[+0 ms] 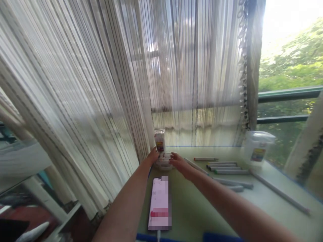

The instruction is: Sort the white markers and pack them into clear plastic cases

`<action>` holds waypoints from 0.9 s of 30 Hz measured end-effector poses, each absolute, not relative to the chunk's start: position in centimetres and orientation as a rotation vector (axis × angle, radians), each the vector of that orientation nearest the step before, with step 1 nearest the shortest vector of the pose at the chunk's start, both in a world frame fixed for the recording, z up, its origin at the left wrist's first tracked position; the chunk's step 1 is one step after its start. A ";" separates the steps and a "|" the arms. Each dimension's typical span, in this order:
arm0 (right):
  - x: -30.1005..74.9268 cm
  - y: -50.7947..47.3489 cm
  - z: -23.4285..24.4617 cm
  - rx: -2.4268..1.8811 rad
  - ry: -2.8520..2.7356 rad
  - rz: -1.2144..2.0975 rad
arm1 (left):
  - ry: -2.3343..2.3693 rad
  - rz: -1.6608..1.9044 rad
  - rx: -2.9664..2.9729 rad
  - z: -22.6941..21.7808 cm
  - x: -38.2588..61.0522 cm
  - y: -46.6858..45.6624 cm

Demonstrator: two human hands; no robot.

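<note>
A low, clear-and-white plastic container lies at the far end of the table, between my two hands. Directly behind it stands an upright clear plastic container with a coloured label. My left hand is at the left side of both containers; its fingers are small, blurred and partly hidden. From the right, my right hand reaches the low container with its fingers apart, the tips at its edge. Whether they press on it is hard to make out. A lit phone lies nearer, between my forearms, with a white cable plugged in.
Several markers lie spread on the pale green table, right of my right hand. A translucent labelled container stands at the right back. Sheer curtains hang along the table's far and left sides, before a window.
</note>
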State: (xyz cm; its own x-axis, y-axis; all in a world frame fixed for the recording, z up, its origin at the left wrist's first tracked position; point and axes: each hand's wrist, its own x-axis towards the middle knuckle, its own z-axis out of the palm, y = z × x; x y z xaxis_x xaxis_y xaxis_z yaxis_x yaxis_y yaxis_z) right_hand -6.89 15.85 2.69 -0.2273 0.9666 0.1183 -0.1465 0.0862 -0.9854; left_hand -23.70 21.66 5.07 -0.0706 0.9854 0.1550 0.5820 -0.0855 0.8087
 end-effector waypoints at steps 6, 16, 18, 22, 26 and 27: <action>-2.7 12.1 1.7 -0.813 -1.306 1.385 | 1.807 1.145 1.670 5.7 -22.0 19.9; 6.1 11.9 6.1 -0.928 -1.300 0.985 | 1.636 1.299 1.928 8.4 -10.9 18.3; 8.5 11.8 6.9 -0.931 -1.319 0.867 | 1.553 1.283 1.987 8.4 -7.8 18.3; 14.6 11.1 8.2 -0.933 -1.289 0.598 | 1.403 1.251 2.049 7.7 -1.8 18.7; 21.9 10.5 7.9 -1.012 -1.135 0.338 | 1.287 1.194 2.051 6.7 4.1 19.3; 23.7 10.5 7.4 -1.054 -1.061 0.311 | 1.259 1.176 2.047 6.4 5.6 19.5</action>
State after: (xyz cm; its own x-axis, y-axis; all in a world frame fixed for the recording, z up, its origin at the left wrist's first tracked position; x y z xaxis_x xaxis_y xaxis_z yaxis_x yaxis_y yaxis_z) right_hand 23.74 10.50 7.36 0.4987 0.6620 0.5595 0.2551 0.5048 -0.8247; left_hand 5.58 19.47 6.43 0.2151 0.8792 0.4251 0.4843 -0.4740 0.7354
